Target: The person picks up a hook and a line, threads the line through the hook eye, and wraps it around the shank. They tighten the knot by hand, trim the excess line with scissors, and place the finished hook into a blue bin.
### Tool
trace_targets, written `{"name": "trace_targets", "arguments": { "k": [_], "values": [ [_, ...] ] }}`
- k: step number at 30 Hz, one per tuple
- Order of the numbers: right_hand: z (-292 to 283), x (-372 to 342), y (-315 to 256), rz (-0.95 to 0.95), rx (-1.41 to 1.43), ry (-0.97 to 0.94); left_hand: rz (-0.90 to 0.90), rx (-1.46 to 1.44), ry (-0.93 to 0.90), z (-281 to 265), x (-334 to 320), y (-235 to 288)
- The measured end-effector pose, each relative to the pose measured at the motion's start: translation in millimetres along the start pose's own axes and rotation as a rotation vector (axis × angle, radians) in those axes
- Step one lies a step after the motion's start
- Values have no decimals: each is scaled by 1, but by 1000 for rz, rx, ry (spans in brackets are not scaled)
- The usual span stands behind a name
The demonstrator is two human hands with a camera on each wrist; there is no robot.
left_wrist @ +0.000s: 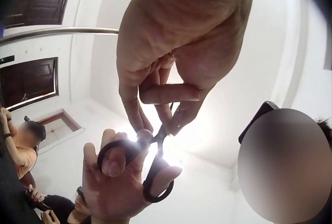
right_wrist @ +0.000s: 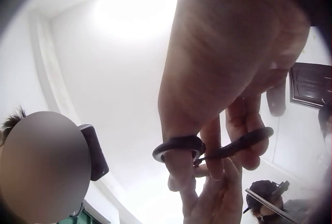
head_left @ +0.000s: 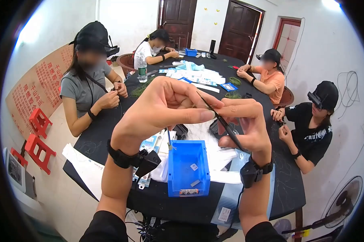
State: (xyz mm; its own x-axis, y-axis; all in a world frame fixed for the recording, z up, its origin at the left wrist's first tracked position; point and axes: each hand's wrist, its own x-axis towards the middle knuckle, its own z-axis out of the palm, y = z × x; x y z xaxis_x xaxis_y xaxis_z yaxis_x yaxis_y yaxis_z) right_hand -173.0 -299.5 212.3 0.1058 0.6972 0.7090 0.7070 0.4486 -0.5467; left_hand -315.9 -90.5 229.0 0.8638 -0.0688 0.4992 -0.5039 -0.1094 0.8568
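Left hand [head_left: 160, 111]: thumb and index finger pinch a few thin strands [head_left: 202, 105]; the other fingers are curled
Right hand [head_left: 248, 121]: thumb through one loop of the scissors [head_left: 229, 128], fingers at the other
Scissors: one black pair, blades crossing just beside the left fingertips, above the table [head_left: 149, 203]
Blue bin [head_left: 182, 163]: one, below the hands, two small pieces [head_left: 194, 167] inside
Bottle [head_left: 142, 73]: one, upright, far left
People: four around the table, two left (grey shirt [head_left: 83, 86], white shirt [head_left: 147, 51]), two right (orange top [head_left: 274, 82], black top [head_left: 317, 131])
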Motion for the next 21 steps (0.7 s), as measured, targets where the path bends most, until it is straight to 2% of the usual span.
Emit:
{"name": "trace_targets", "arguments": {
  "k": [21],
  "values": [
    [2, 1, 1, -1, -28, -22, 10, -33, -37, -5, -1, 0]
  ]
}}
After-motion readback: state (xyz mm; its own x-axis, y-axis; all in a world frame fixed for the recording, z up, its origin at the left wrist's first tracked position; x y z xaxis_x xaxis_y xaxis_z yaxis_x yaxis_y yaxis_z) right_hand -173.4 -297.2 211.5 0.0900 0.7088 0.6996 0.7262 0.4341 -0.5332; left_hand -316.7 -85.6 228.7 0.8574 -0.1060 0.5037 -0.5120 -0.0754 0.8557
